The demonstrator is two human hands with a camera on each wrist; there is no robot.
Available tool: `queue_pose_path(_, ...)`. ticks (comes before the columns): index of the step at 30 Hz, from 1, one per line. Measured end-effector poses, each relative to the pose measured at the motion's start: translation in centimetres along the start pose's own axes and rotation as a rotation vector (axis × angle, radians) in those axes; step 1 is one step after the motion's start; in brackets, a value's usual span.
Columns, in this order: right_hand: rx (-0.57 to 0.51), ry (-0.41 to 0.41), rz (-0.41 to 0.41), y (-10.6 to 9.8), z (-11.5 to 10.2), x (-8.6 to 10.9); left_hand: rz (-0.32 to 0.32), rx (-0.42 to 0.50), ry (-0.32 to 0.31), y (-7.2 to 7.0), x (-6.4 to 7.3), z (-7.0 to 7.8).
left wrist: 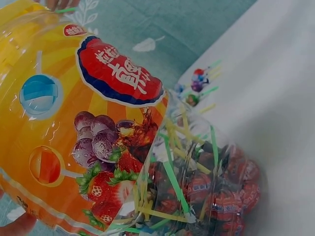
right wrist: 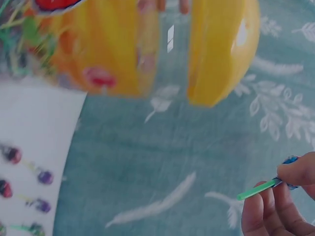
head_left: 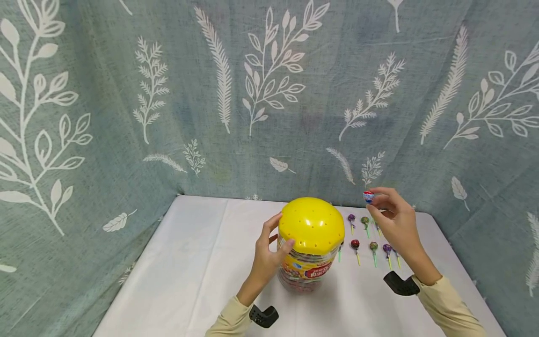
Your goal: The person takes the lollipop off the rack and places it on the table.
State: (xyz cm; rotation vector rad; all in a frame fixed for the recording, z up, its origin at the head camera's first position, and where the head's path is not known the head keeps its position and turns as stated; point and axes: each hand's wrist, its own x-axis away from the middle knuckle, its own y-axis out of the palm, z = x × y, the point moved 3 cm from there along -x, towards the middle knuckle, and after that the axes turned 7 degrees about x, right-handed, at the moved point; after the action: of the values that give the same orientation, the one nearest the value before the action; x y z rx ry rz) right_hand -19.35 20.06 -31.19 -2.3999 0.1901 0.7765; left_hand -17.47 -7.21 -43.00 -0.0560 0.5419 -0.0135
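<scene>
A clear plastic jar (head_left: pixel 305 270) with a fruit-printed label and a domed yellow lid (head_left: pixel 312 224) stands on the white table. My left hand (head_left: pixel 265 256) holds the jar at its top left, thumb at the lid's front edge. Through the jar's wall, red-wrapped lollipops (left wrist: pixel 226 204) with green and yellow sticks show in the left wrist view. To the right of the jar, my right hand (head_left: pixel 397 224) pinches a lollipop (head_left: pixel 368 196) in a blue and red wrapper, raised above the table. Its green stick points out past the fingers in the right wrist view.
Several lollipops (head_left: pixel 355 244) in red, purple and green wrappers lie in two rows on the table (head_left: pixel 202 262), right of the jar. Blue-grey leaf-patterned curtains (head_left: pixel 311 154) rise behind the table and along both sides.
</scene>
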Motion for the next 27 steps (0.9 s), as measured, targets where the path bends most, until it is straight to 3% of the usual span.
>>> queue_pose_path(3,0.044,0.016,-0.004,-0.4,2.6,0.3,0.001,0.000,0.000,-0.1,0.1,-1.3)
queue_pose_path(8,0.132,0.036,-0.011,-1.3,6.0,0.9,0.003,-0.004,-0.007,-0.1,0.2,-1.6)
queue_pose_path(10,0.171,0.041,-0.012,-1.7,7.0,1.1,0.003,-0.002,-0.011,-0.1,0.2,-1.2)
queue_pose_path(17,0.289,0.070,-0.004,-3.1,10.2,1.5,-0.006,0.002,-0.004,0.1,-0.1,2.1)
queue_pose_path(27,0.387,0.207,-0.050,-3.8,14.8,2.6,-0.004,0.003,-0.017,0.0,0.0,2.4)
